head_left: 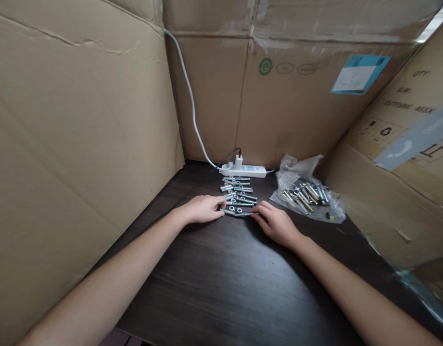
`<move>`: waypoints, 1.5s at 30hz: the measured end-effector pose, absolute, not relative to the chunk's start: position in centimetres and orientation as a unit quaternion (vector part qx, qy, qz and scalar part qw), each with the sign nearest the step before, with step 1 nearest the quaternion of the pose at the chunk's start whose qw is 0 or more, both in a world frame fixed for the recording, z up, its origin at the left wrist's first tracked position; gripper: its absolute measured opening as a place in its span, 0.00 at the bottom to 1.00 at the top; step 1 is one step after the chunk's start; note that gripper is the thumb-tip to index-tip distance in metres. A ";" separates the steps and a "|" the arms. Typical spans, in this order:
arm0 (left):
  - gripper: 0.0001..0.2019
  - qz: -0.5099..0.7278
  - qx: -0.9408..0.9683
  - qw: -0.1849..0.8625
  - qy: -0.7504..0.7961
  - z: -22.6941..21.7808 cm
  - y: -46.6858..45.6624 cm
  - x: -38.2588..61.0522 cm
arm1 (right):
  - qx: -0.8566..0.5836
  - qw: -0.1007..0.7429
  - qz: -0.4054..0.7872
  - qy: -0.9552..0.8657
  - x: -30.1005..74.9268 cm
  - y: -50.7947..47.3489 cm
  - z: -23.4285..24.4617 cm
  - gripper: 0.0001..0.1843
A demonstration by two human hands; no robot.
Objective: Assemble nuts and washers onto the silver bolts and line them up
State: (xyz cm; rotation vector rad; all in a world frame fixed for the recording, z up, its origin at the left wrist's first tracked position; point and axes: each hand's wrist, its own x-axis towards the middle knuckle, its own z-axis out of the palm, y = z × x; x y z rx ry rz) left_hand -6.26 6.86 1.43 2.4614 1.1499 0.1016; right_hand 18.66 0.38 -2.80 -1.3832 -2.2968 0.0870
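On table point(207, 278) | left hand point(207, 209) pinches metal sleeve point(228, 212) | right hand point(273, 222) pinches bolt point(243, 215)

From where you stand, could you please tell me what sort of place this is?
Probably a makeshift work nook: cardboard walls on three sides of a dark tabletop bearing a power strip and metal bolts.

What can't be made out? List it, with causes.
Head view throughout:
- Right end of the nearest bolt: covered by the right hand.
- Left end of the metal piece: covered by the left hand.
- Fine print on the blue label: too small, blurred.
- Forearms: cut off by the bottom edge.
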 end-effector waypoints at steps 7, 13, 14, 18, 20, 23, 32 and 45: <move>0.11 0.039 0.891 0.189 0.411 1.2 7.0 -6.3 | -0.529 0.220 0.020 -0.819 18.3 0.3 -2.9 0.11; 0.10 0.033 0.893 0.162 0.419 1.0 7.0 -6.2 | -0.570 0.205 0.031 -0.795 17.9 0.4 -3.0 0.10; 0.10 0.031 0.894 0.158 0.419 1.0 7.0 -6.2 | -0.576 0.205 0.034 -0.791 17.9 0.4 -3.0 0.09; 0.10 0.036 0.896 0.144 0.419 0.8 7.1 -6.2 | -0.594 0.209 0.030 -0.776 17.5 0.4 -3.0 0.08; 0.10 0.041 0.895 0.139 0.421 0.7 7.1 -6.2 | -0.600 0.208 0.025 -0.772 17.4 0.4 -3.0 0.08; 0.09 0.046 0.894 0.135 0.424 0.5 7.1 -6.1 | -0.606 0.209 0.019 -0.767 17.2 0.5 -3.0 0.08; 0.07 0.061 0.885 0.147 0.438 0.6 6.6 -6.0 | -0.604 0.231 -0.007 -0.763 17.1 0.8 -3.2 0.04; 0.07 0.028 0.941 0.149 0.301 0.7 3.8 -4.2 | -0.521 0.205 0.011 -0.829 17.5 0.5 -3.1 0.10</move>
